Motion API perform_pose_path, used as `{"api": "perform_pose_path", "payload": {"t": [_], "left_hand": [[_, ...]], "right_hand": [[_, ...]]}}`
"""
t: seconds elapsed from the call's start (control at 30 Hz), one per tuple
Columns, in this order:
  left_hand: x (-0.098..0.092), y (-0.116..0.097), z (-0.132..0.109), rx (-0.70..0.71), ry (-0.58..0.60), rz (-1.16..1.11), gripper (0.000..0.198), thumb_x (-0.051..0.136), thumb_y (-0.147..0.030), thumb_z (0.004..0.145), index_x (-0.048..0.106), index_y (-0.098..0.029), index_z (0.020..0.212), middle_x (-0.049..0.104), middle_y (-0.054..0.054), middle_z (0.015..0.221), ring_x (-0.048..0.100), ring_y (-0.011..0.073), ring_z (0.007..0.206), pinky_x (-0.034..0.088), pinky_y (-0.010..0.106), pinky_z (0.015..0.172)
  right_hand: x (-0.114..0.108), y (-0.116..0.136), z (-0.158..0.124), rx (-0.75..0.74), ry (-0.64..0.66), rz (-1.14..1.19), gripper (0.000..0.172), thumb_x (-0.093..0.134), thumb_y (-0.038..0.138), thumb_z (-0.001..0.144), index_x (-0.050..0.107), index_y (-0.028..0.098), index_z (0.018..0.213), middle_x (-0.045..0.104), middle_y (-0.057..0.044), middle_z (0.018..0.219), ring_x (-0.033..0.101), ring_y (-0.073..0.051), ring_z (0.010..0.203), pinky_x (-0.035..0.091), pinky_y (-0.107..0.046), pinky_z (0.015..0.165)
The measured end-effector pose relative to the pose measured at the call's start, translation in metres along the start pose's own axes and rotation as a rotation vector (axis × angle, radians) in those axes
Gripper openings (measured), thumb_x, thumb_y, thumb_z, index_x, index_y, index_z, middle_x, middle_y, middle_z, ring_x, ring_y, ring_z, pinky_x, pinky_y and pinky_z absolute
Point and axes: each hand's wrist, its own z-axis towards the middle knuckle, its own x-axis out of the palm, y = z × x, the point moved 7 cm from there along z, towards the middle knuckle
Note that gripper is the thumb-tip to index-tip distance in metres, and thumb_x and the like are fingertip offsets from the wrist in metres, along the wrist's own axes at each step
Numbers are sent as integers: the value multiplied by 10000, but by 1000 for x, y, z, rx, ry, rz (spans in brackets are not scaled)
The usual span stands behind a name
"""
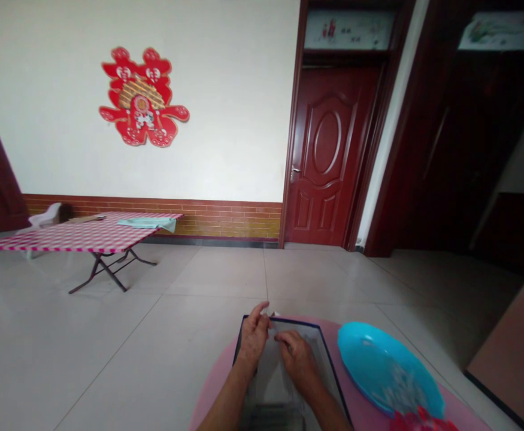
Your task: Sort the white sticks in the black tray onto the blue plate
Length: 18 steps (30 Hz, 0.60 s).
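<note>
Both my hands are low in the middle of the head view, over a grey rectangular tray with a dark blue rim (322, 341) that lies on a pink round table (217, 383). My left hand (253, 338) pinches something small and pale at the tray's far edge. My right hand (298, 359) rests beside it, fingers curled toward the same spot. I cannot make out what the fingers grip.
A turquoise plate (385, 368) with something red at its near edge sits right of the tray. A folding table with a red checked cloth (77, 236) stands at the left by the wall. A closed red door (329, 155) is ahead. Pale tiled floor lies between.
</note>
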Motion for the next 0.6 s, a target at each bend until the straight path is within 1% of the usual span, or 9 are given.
{"api": "perform_pose_path", "payload": {"t": [0.13, 0.23, 0.37, 0.43, 0.5, 0.57, 0.6], "left_hand": [[8, 2, -4, -18, 28, 54, 489, 484, -474, 787, 564, -157, 1149, 499, -62, 601, 390, 69, 434, 314, 186, 420], [14, 3, -6, -11, 69, 94, 487, 481, -513, 784, 569, -164, 1111, 501, -62, 603, 389, 71, 427, 309, 191, 416], [18, 6, -5, 15, 114, 121, 491, 501, -536, 771, 576, -161, 1079, 501, -62, 584, 389, 78, 415, 302, 197, 402], [19, 9, -4, 16, 118, 127, 482, 496, -538, 777, 574, -166, 1074, 506, -62, 575, 391, 80, 406, 305, 197, 397], [19, 11, -4, 26, 120, 138, 469, 491, -545, 783, 581, -172, 1052, 505, -62, 562, 402, 86, 409, 309, 197, 396], [20, 12, -4, 43, 133, 158, 462, 487, -556, 785, 591, -177, 1028, 508, -58, 554, 419, 95, 419, 313, 198, 397], [20, 12, -3, 50, 120, 176, 461, 486, -563, 784, 599, -180, 1014, 510, -57, 548, 426, 99, 424, 317, 200, 398]], "right_hand": [[-24, -16, 0, 119, -151, -96, 291, 415, 177, 773, 698, 184, 841, 717, -93, 878, 657, -212, 850, 507, -340, 794], [-33, -14, 4, 125, -189, -135, 309, 394, 151, 784, 688, 172, 877, 717, -93, 897, 657, -197, 867, 503, -310, 804], [-40, -9, 20, 164, -131, -258, 307, 408, 121, 786, 684, 166, 914, 715, -80, 936, 645, -165, 909, 478, -251, 834], [-51, -15, 28, 186, -95, -320, 295, 436, 117, 774, 691, 176, 911, 715, -69, 938, 644, -157, 904, 471, -232, 833], [-70, -28, 32, 205, -79, -375, 283, 464, 111, 748, 703, 184, 882, 718, -65, 910, 649, -162, 873, 473, -233, 814], [-94, -48, 29, 234, -63, -442, 283, 480, 96, 714, 714, 187, 846, 721, -68, 885, 652, -174, 853, 476, -244, 800], [-107, -59, 25, 251, -56, -476, 290, 484, 85, 695, 718, 186, 834, 723, -72, 879, 653, -182, 859, 473, -252, 808]]}}
